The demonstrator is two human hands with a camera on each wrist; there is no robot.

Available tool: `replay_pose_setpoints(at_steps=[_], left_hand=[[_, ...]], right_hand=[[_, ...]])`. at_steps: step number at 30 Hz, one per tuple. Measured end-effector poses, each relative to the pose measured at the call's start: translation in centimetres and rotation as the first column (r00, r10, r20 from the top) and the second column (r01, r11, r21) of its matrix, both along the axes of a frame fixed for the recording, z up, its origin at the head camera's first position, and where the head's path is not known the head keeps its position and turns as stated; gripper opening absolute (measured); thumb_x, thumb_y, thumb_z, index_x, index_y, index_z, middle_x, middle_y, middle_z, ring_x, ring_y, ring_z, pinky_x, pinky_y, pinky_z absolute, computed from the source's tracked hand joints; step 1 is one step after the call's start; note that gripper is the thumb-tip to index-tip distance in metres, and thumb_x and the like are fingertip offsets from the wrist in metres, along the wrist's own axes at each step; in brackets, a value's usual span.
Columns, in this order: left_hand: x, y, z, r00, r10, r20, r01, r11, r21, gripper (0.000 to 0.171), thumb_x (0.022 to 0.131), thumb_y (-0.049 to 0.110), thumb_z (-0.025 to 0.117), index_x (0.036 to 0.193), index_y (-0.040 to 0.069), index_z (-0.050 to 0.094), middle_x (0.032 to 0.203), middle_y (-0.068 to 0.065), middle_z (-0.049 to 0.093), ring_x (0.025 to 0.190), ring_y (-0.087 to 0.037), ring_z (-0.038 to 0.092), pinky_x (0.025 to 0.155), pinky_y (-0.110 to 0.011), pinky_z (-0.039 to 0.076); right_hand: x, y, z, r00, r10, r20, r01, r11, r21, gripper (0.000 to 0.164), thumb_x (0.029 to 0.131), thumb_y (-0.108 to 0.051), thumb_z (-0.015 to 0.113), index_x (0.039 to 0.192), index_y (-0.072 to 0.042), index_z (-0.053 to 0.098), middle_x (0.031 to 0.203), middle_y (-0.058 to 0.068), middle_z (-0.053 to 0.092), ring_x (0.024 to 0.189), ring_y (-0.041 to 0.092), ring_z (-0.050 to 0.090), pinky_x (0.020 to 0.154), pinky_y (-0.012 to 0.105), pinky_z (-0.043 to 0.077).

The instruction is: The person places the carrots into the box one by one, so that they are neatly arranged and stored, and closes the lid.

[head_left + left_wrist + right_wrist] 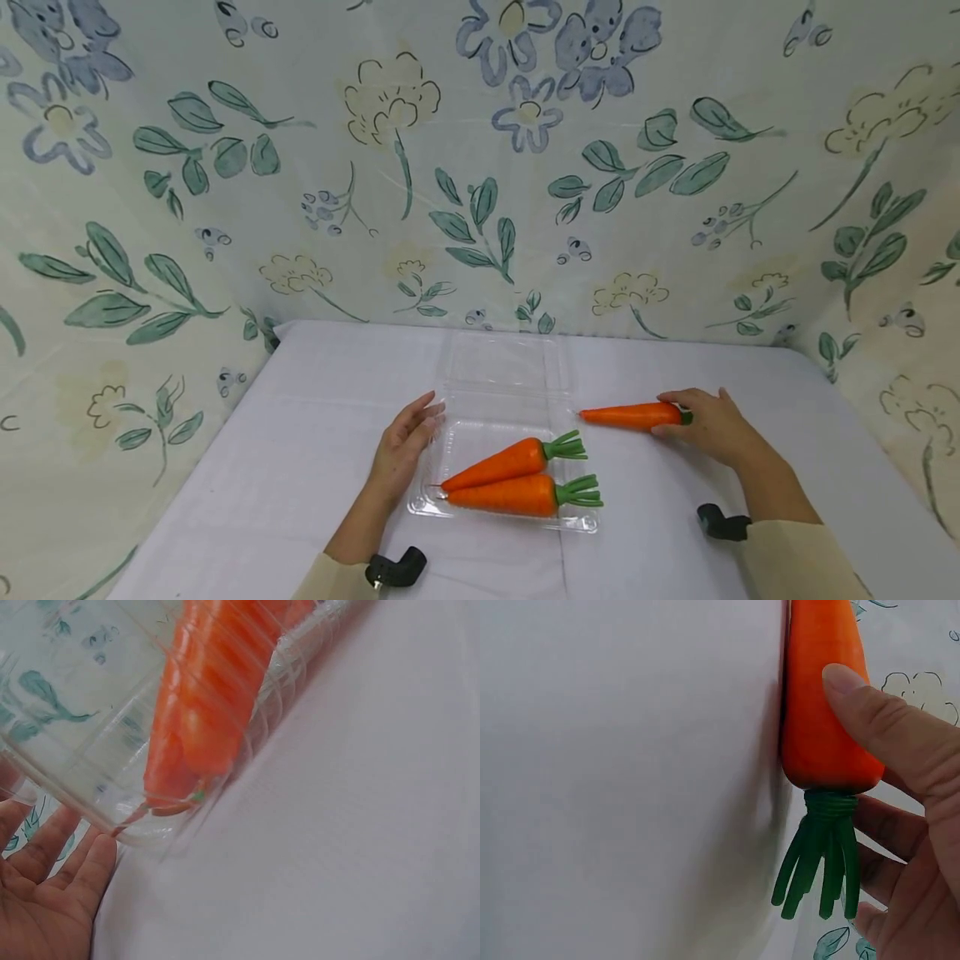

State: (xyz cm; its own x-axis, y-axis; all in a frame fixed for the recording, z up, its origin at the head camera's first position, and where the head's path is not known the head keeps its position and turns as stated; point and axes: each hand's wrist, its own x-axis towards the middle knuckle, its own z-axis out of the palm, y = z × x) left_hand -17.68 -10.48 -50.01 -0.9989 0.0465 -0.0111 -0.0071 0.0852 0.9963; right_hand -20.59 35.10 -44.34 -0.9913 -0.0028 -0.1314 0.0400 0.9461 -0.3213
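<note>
Thumb and fingers of the person's right hand (708, 423) gripped a carrot (626, 416) at its broad end, around the base of the green top (829, 847). Seen from the head, that carrot was at 2 o'clock from the tray of a clear container (502, 523), its thin tip pointing to 9 o'clock; whether it rested on the white cloth (300, 467) or just above could not be told.

Inside the tray lay two others — a far carrot (495, 464) and a near carrot (510, 495) — side by side, leafy ends toward 3 o'clock. The lid (498, 364) spread open at 12 o'clock. At 9 o'clock the left hand (405, 442) stood open beside the edge, fingers loose; contact was unclear.

Taking up the outer carrot seemed the step in hand. Bringing it into the tray would call for a secure hold, clearance over the rim and a swing toward 8 o'clock — ideally with the container steadied.
</note>
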Motion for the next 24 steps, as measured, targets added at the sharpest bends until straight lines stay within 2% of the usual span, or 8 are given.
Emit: replay_pose_setpoints(at_steps=[2,5,12,19,24], left_hand=[[0.0,0.0,0.0,1.000,0.000,0.000,0.000,1.000,-0.004,0.047,0.105,0.027,0.053,0.151,0.020,0.049,0.145,-0.008,0.062,0.134,-0.028,0.060,0.116,-0.050,0.043],[0.0,0.0,-0.1,1.000,0.000,0.003,0.000,1.000,-0.006,0.047,0.105,0.027,0.053,0.152,0.020,0.048,0.145,-0.008,0.062,0.135,-0.028,0.059,0.116,-0.050,0.043],[0.1,-0.1,0.0,1.000,0.002,0.000,-0.002,1.000,0.002,0.047,0.105,0.027,0.053,0.152,0.019,0.048,0.145,-0.009,0.062,0.135,-0.028,0.059,0.116,-0.048,0.043],[0.0,-0.2,0.1,1.000,0.000,-0.001,0.000,1.000,0.000,0.047,0.105,0.027,0.053,0.152,0.019,0.048,0.145,-0.009,0.062,0.135,-0.028,0.059,0.115,-0.048,0.044],[0.0,-0.1,0.0,1.000,-0.003,-0.001,0.003,1.000,0.000,0.047,0.105,0.026,0.053,0.152,0.019,0.048,0.145,-0.008,0.062,0.134,-0.028,0.060,0.115,-0.047,0.044]], right_hand=[[0.2,0.1,0.0,0.998,-0.015,0.054,0.016,1.000,-0.014,0.076,0.082,-0.042,0.082,0.142,-0.003,0.056,0.146,0.034,0.049,0.135,0.056,0.038,0.115,0.075,0.021],[0.4,0.3,0.3,0.996,-0.039,0.083,0.042,0.998,-0.038,0.079,0.082,-0.044,0.082,0.144,-0.003,0.054,0.146,0.033,0.048,0.130,0.053,0.042,0.108,0.074,0.034],[1.2,0.5,2.2,0.999,-0.043,0.012,0.044,0.993,-0.108,0.072,0.087,-0.036,0.080,0.145,-0.004,0.051,0.143,0.031,0.050,0.118,0.046,0.049,0.101,0.070,0.043],[2.2,-2.8,4.1,0.992,0.031,-0.124,-0.048,0.989,-0.140,0.065,0.091,-0.029,0.077,0.146,-0.005,0.052,0.139,0.026,0.055,0.114,0.041,0.055,0.098,0.064,0.050],[2.8,-6.0,5.0,0.967,0.145,-0.207,-0.177,0.974,-0.142,0.059,0.091,-0.021,0.078,0.143,-0.004,0.056,0.133,0.021,0.062,0.113,0.037,0.061,0.098,0.058,0.054]])
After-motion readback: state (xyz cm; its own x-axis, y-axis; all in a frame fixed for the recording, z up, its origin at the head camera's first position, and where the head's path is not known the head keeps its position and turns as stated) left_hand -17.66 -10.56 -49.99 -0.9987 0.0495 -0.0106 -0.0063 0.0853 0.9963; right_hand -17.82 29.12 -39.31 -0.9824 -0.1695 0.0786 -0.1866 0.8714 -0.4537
